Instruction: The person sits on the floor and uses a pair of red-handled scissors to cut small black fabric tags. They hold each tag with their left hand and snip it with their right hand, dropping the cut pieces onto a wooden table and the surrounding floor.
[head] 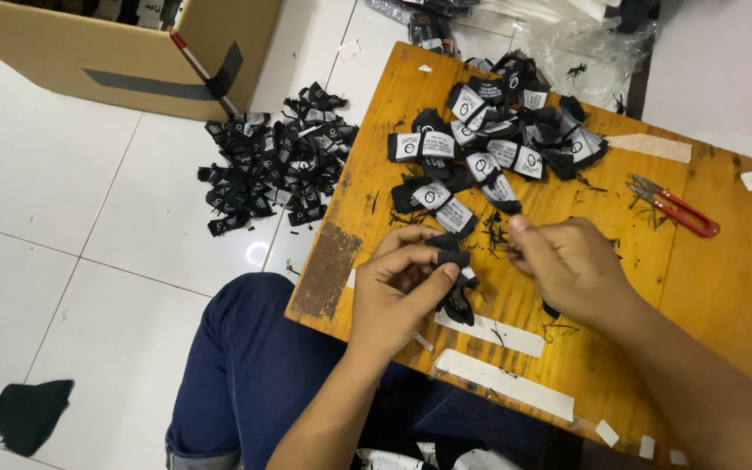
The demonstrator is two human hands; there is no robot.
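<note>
Left hand (pixel 398 292) pinching a small stack of black labels (pixel 454 278) over the wooden board (pixel 724 287); right hand (pixel 567 265) curled shut beside it, looks mid-sorting; next needs a steady pinch.

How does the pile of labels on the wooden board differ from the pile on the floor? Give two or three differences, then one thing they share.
The labels on the board lie looser, many showing white printed faces; the labels on the floor sit in a denser, mostly black heap. The board pile rests on orange-brown wood, the floor pile on white tile. The board pile lies nearer the left hand and right hand. Both are small folded black fabric labels.
</note>
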